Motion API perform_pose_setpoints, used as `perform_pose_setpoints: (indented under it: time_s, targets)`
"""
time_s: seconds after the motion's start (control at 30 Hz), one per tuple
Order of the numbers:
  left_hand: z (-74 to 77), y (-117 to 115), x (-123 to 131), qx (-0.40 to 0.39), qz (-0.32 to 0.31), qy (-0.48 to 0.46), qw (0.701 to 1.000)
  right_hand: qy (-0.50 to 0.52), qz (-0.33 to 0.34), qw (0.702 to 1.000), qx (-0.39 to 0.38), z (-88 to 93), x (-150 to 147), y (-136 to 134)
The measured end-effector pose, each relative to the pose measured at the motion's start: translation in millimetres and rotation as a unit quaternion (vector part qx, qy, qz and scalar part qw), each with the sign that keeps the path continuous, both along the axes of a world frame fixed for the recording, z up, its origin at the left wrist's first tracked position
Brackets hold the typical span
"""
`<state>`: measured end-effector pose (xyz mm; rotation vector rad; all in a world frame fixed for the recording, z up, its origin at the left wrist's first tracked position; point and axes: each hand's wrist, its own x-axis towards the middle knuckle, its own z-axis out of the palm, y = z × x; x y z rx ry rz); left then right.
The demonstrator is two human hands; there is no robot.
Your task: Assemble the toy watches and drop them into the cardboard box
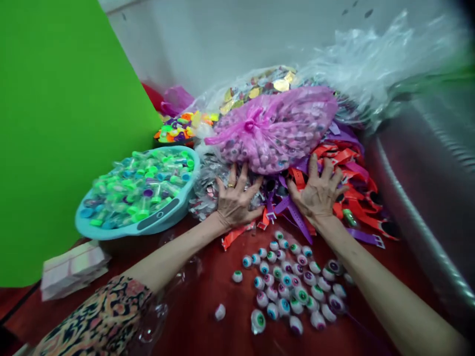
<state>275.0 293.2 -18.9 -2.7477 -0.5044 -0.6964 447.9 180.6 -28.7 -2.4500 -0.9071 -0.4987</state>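
Note:
My left hand (pixel 237 200) lies spread, its fingertips at the lower edge of a knotted pink plastic bag (pixel 282 128) full of eyeball toys. Small clear packets (pixel 208 188) are beside that hand. On the right, my right hand (pixel 317 193) rests with fingers apart on a heap of orange straps (pixel 361 198) and purple straps (pixel 293 215) with buckles, which look like toy watches. Neither hand grips anything. Below and between my forearms, many loose eyeball toys (pixel 285 280) with coloured irises are scattered over the red table surface (pixel 208 306).
A light-blue basin (pixel 166 212) of green-capped clear tubes (pixel 144 183) stands left, near a paper stack (pixel 74 267) and green panel (pixel 67 123). Behind are colourful small pieces (pixel 181 127), a bag of gold pieces (pixel 260 86) and clear plastic (pixel 371 64). A silvery padded surface (pixel 426 198) borders the right.

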Motion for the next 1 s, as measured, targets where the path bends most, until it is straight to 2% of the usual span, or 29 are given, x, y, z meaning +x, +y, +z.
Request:
perform_pose_setpoints:
  time_s: [0.2, 0.3, 0.47, 0.6, 0.73, 0.83, 0.9, 1.0]
  targets:
    - [-7.0, 39.7, 39.2, 0.009, 0.014, -0.020, 1.000, -0.022, 0.000, 1.000, 0.021, -9.1, 32.4, 40.9]
    - [-6.5, 52.1, 52.1, 0.002, 0.026, -0.018, 0.999, -0.026, 0.018, 0.999, 0.028, -10.3, 44.9, 53.7]
    - [0.1, 50.4, 52.0, -0.020, 0.031, 0.017, 0.999, 0.001, 0.024, 1.000, 0.018, -6.5, 46.9, 54.7]
    - [-1.8, 48.2, 47.9, -0.019, 0.043, 0.020, 0.999, 0.013, 0.023, 1.000, 0.002, -8.0, 44.6, 53.4]
    - [-7.2, 62.8, 56.2, -0.014, 0.033, 0.002, 0.999, -0.021, 0.003, 1.000, 0.020, -13.4, 50.9, 62.7]
    - [-6.2, 73.0, 65.4, -0.026, 0.049, 0.000, 0.998, -0.023, -0.003, 1.000, 0.017, -13.2, 56.9, 71.1]
    - [-2.5, 70.3, 67.0, -0.040, 0.067, 0.015, 0.997, -0.011, 0.005, 1.000, 0.007, -10.1, 57.0, 70.8]
    - [6.0, 50.7, 57.4, -0.062, 0.076, 0.042, 0.994, 0.024, 0.023, 0.999, 0.002, -4.9, 47.8, 58.7]
